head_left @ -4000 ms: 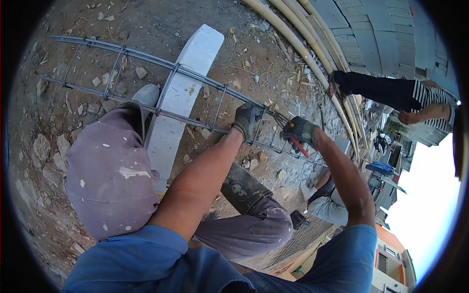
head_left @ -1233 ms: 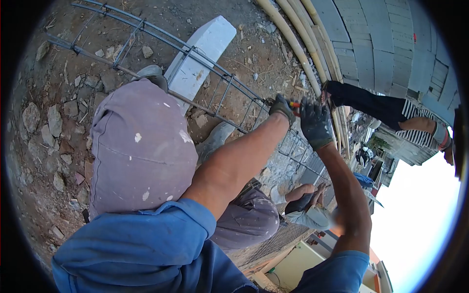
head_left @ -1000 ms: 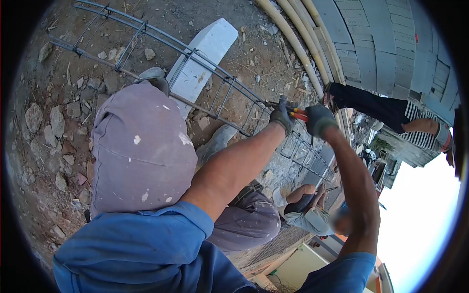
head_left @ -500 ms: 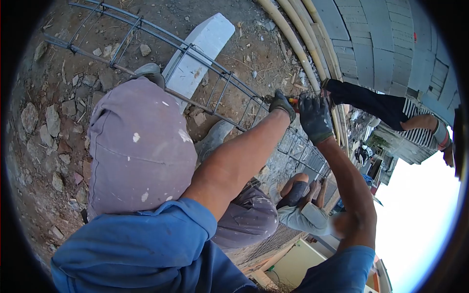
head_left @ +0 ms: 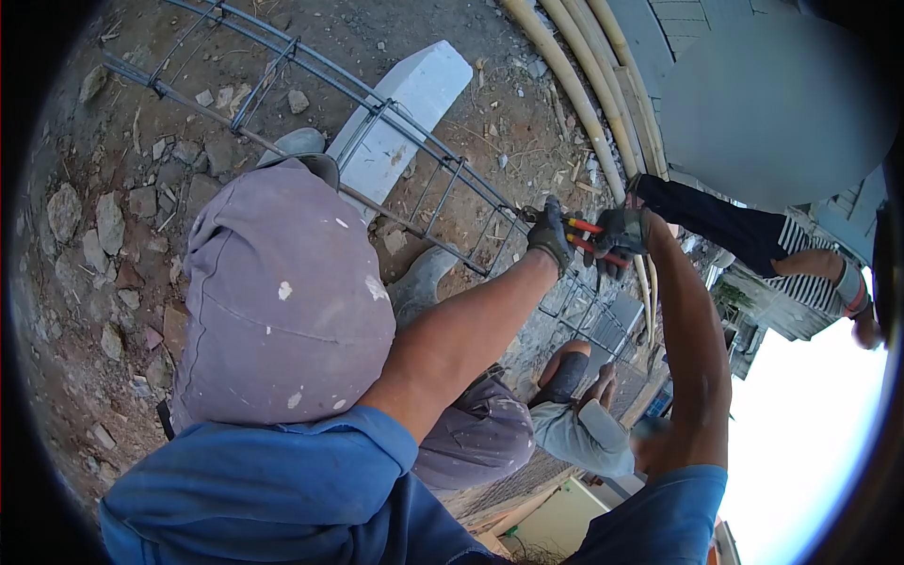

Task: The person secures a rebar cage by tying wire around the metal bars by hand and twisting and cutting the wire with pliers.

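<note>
A long steel rebar cage (head_left: 447, 179) runs diagonally past my knee, with square stirrups along its bars. My gloved right hand (head_left: 621, 234) is closed on pincers (head_left: 586, 225) with red and orange handles, which stand apart. The pincers' head is near the cage bars, partly covered by my left hand. Closed beside the bars and the pincers, my gloved left hand (head_left: 553, 237) hides whatever is inside its fingers. Under the cage lies a white block (head_left: 400, 118), with the bars crossing over it.
Bamboo poles (head_left: 570, 71) lie beyond my hands. Broken stones (head_left: 108, 221) cover the ground beside my bent knee (head_left: 282, 301). A crouching person (head_left: 589, 433) is farther along the cage. Another person in a striped top (head_left: 800, 235) stands beyond the poles.
My right hand has turned and lowered beside my left hand. The pincers' handles now show spread apart. My left hand has shifted slightly, and the whole view has moved a little.
</note>
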`<state>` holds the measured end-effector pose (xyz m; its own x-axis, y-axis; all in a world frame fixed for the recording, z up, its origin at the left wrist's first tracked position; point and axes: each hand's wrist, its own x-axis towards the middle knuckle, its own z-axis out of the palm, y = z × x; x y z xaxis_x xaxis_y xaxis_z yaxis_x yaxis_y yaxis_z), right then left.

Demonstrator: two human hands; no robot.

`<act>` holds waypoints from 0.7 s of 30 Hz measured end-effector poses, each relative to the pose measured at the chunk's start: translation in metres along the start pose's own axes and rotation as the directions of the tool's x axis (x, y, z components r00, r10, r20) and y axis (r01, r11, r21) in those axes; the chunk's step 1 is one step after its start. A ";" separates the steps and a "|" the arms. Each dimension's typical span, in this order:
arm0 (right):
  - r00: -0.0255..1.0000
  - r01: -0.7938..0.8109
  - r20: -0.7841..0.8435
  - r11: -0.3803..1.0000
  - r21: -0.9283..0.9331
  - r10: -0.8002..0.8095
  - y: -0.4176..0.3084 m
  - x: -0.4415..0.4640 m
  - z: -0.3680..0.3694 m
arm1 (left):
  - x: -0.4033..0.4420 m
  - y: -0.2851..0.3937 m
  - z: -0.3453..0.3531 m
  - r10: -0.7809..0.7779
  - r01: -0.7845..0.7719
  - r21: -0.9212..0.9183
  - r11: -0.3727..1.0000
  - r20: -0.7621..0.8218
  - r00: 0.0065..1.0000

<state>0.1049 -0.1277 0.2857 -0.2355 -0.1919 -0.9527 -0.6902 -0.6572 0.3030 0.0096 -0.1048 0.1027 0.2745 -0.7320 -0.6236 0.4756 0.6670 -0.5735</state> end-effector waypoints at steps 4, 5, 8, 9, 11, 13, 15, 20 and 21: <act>0.890 -0.289 -0.452 0.679 -0.674 -0.069 -0.019 -0.005 0.047 | 0.009 -0.006 0.001 -0.005 0.017 0.069 0.997 -0.173 0.985; 0.889 -0.291 -0.453 0.681 -0.672 -0.067 -0.009 0.003 0.054 | 0.009 -0.006 0.004 -0.011 0.017 0.022 1.000 -0.240 0.971; 0.149 -0.657 -0.308 0.138 -0.741 -0.940 0.020 0.026 0.079 | 0.024 -0.002 0.009 -0.073 0.081 0.051 0.995 -0.143 0.987; 0.148 -0.659 -0.311 0.141 -0.739 -0.939 0.027 0.029 0.080 | 0.025 0.000 0.011 -0.124 0.121 -0.030 0.992 -0.099 0.987; 0.246 -0.601 -0.406 0.190 -0.776 -0.880 0.038 0.039 0.071 | 0.031 0.008 0.007 -0.123 0.124 0.023 0.992 -0.063 0.990; 0.291 -0.562 -0.428 0.210 -0.800 -0.856 0.031 0.031 0.066 | 0.026 0.007 -0.011 -0.149 0.151 0.120 0.981 -0.031 0.988; 0.848 -0.206 -0.524 0.863 -0.460 -0.077 0.019 0.020 0.055 | 0.010 -0.003 -0.022 -0.105 0.105 0.012 0.994 -0.050 0.993; 0.938 0.344 -0.132 0.814 0.469 -0.320 0.061 0.016 0.093 | -0.037 0.018 -0.023 -0.040 0.043 -0.018 0.999 0.136 0.990; 0.926 0.347 -0.112 0.699 0.625 -0.360 0.075 0.028 0.110 | -0.035 0.017 -0.032 -0.111 0.091 0.107 0.990 0.200 0.973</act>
<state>-0.0289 -0.1017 0.2844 0.1070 -0.0228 -0.9940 -0.9920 -0.0704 -0.1052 -0.0184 -0.0639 0.0979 0.3812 -0.8147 -0.4371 0.5853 0.5786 -0.5681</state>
